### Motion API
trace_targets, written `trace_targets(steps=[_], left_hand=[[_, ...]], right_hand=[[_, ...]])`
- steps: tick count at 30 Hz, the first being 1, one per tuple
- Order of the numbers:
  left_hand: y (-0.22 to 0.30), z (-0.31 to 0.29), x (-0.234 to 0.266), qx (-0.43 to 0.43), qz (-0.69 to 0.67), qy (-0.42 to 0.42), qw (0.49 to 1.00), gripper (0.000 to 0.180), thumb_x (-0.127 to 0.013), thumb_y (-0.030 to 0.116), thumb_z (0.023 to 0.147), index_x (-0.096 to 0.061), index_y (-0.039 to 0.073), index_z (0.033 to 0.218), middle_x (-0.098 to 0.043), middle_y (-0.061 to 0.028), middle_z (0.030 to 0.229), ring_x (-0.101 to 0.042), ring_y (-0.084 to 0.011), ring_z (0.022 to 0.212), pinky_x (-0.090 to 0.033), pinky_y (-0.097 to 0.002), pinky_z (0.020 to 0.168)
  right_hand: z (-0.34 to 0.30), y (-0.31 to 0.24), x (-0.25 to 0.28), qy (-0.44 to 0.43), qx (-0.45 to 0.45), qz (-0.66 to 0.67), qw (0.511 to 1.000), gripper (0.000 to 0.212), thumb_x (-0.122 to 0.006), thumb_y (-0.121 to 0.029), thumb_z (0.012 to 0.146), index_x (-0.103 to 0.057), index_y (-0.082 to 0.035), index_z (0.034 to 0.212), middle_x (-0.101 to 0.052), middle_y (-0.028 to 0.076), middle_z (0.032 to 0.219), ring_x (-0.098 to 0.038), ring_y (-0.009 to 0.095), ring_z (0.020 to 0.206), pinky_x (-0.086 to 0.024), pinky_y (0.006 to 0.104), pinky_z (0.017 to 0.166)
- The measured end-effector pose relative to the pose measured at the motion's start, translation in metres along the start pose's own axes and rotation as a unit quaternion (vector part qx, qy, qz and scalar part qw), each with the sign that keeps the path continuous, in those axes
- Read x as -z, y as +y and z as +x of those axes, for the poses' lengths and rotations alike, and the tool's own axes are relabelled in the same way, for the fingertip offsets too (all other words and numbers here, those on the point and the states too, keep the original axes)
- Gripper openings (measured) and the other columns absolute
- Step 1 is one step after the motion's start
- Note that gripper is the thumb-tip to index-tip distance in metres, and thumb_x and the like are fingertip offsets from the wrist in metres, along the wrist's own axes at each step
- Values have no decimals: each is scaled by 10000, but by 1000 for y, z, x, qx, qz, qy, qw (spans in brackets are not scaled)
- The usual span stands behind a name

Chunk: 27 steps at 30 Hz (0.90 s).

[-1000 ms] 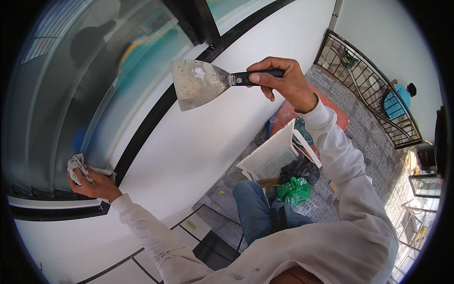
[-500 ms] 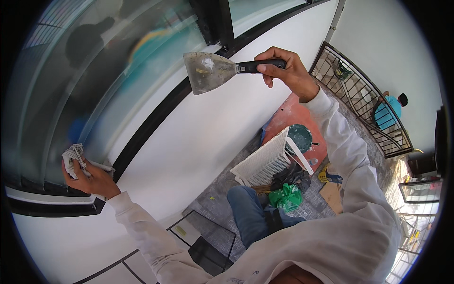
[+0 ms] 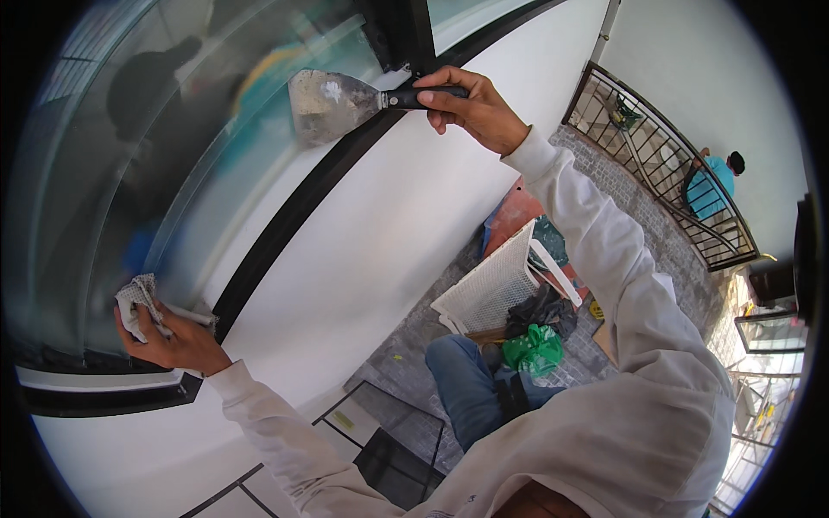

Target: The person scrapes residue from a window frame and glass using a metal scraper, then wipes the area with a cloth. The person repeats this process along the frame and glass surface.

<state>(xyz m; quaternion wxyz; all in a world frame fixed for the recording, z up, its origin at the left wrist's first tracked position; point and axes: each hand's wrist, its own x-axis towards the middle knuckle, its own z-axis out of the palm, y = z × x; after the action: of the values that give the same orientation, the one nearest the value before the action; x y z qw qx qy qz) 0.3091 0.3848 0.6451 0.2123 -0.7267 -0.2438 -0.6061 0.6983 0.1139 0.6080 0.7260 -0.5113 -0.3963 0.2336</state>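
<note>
My right hand is closed on the black handle of a putty knife. Its wide, stained blade points left and overlaps the lower part of the window glass; whether the blade touches the pane I cannot tell. At the lower left, my left hand grips a crumpled whitish rag close to the glass, near the corner of the black window frame. Louvre-like bands and a reflection show in the pane.
Below the white wall a white perforated basket stands on the paved floor with a green plastic bag beside it. A black metal stand is underneath me. Beyond a railing, another person in blue is at the right.
The putty knife in my right hand has moved left and up, its blade now farther over the glass. My left hand keeps the rag in nearly the same place.
</note>
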Motion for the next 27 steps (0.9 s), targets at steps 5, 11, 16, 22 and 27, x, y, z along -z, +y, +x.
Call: trace_targets(steps=[5,11,16,22,27], left_hand=[[0,-1,-1,4,-3,16,1000,171,-676,35,933,-682,50,1102,-499,-213,1309,-556,-360,1202,-540,-435,939],[-3,-1,-1,-4,19,4,1000,148,-666,34,937,-660,44,1085,-498,-200,1315,-557,-364,1207,-550,-431,952],[-2,-2,-1,12,7,5,1000,126,-657,41,943,-666,41,1069,-494,-186,1330,-551,-356,1218,-557,-425,958],[-3,0,-1,13,11,9,1000,113,-650,54,951,-682,30,1056,-503,-187,1323,-577,-330,1195,-583,-427,924],[-6,-3,-2,28,9,10,1000,131,-673,79,943,-694,50,1069,-516,-184,1311,-582,-323,1180,-576,-404,911]], right_hand=[[-9,22,-40,-17,-10,25,999,234,-753,-165,898,-666,-16,1057,-674,62,769,-642,122,639,-560,277,604],[-15,21,-48,-21,-14,38,999,248,-742,-168,907,-660,1,1069,-662,65,764,-641,119,642,-556,269,604],[-23,25,-51,73,-11,56,996,242,-731,-159,916,-659,5,1078,-664,68,794,-638,114,648,-543,269,562],[-28,38,-71,137,-20,53,989,213,-712,-153,931,-664,-8,1079,-680,69,813,-606,109,614,-517,262,552],[-26,37,-69,-19,41,94,995,208,-709,-152,931,-671,-1,1069,-682,69,824,-594,102,590,-504,256,530]])
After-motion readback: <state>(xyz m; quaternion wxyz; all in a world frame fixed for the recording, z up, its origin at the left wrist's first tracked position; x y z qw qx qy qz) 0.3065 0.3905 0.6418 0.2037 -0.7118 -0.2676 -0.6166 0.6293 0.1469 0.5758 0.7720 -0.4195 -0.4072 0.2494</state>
